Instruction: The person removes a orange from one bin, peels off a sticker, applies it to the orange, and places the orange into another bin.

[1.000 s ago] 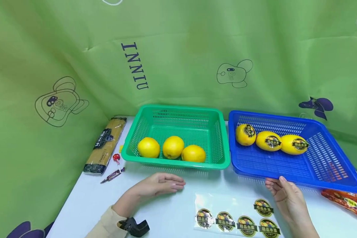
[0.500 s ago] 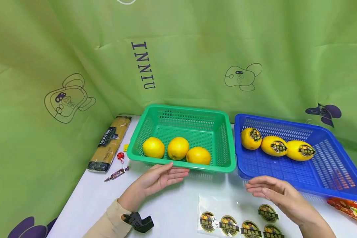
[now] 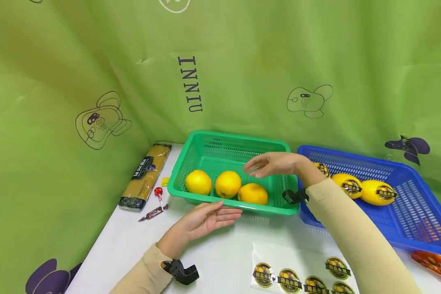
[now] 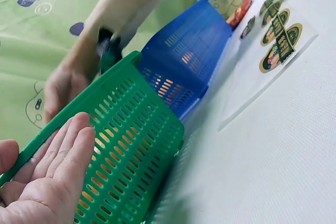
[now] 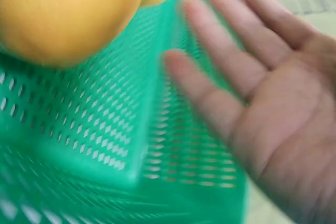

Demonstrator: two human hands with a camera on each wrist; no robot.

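Head view: the right hand (image 3: 275, 164) has left the front rim of the blue basket (image 3: 419, 241) and now hangs over the green basket (image 3: 239, 206), fingers loose and spread, holding nothing. It is above the rightmost of three plain lemons (image 3: 252, 194); the other two (image 3: 228, 184) (image 3: 198, 182) lie in a row to its left. The left hand (image 3: 206, 218) has slid forward; it lies flat, palm up, fingertips at the green basket's front wall. Three labelled lemons (image 3: 377, 192) sit in the blue basket. Sticker sheet (image 3: 297, 275) lies on the table (image 3: 106, 249), untouched. My reading: one fruit is done with and the reach for the next unlabelled one has begun.

Left wrist view: left hand (image 4: 44, 184) open, fingers straight, resting against the green basket (image 4: 131, 156) just under its rim. Right hand (image 4: 65, 85) blurred beyond the rim. Blue basket (image 4: 191, 59) and sticker sheet (image 4: 278, 45) further off.

Right wrist view: right hand (image 5: 262, 98) open, palm showing, blurred with motion. A lemon (image 5: 68, 14) close beneath on the green mesh (image 5: 105, 145), apart from the fingers. No grip yet.
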